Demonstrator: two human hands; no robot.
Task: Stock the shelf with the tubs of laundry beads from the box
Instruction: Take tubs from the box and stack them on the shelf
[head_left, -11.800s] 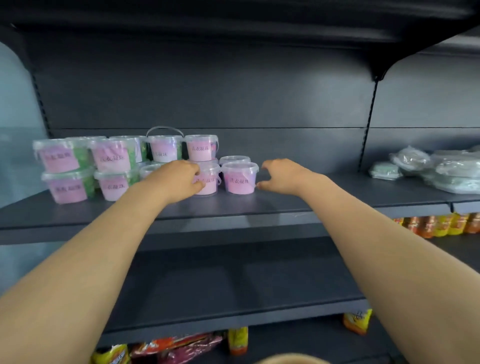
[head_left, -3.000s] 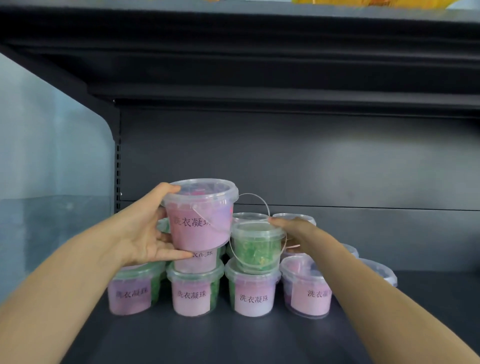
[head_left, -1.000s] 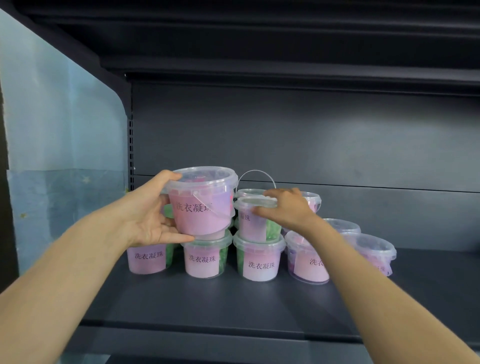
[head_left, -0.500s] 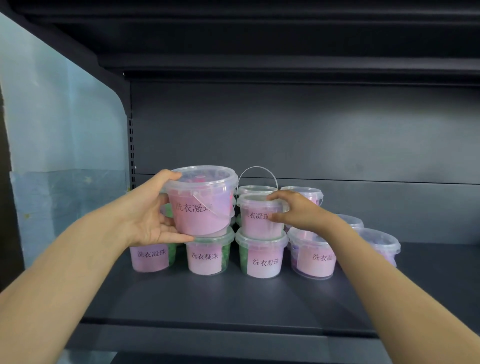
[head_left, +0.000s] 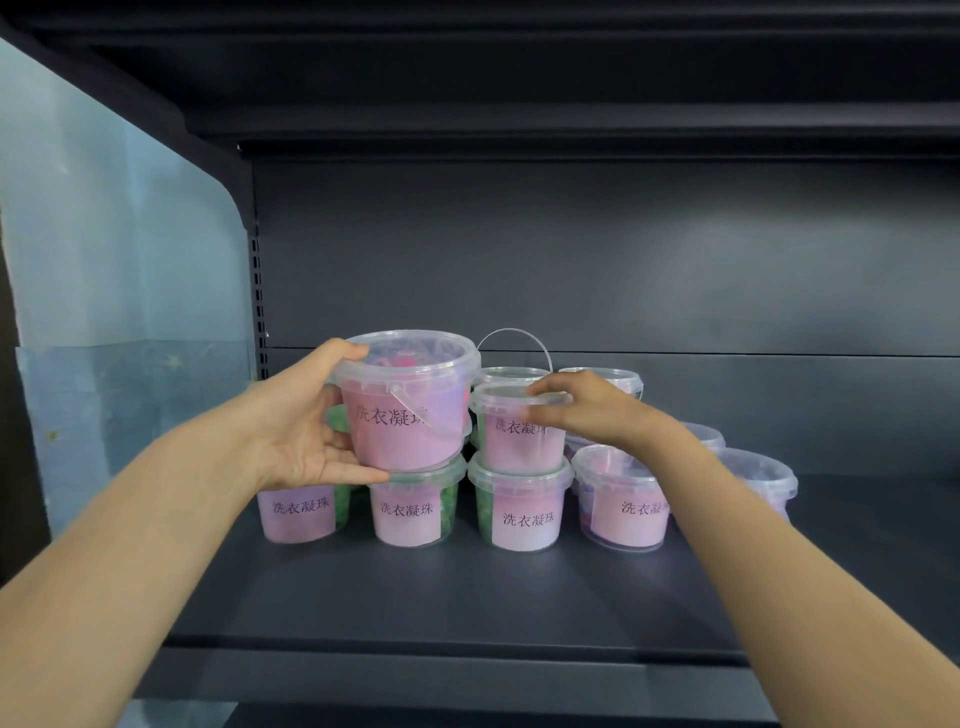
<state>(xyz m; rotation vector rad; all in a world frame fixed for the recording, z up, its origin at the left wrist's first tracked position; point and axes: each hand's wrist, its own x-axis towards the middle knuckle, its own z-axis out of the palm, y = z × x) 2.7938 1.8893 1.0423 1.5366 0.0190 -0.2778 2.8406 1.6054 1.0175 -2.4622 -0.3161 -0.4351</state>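
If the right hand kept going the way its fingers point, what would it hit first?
The right hand pinches the stacked tub; beyond it, leftward, it would likely meet the held tub in the left hand.

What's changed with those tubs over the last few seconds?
The right hand turned the stacked tub it pinches by the rim: its green side faced out, now the pink label does. The left hand still grips the large pink tub; the other tubs on the shelf stayed put.
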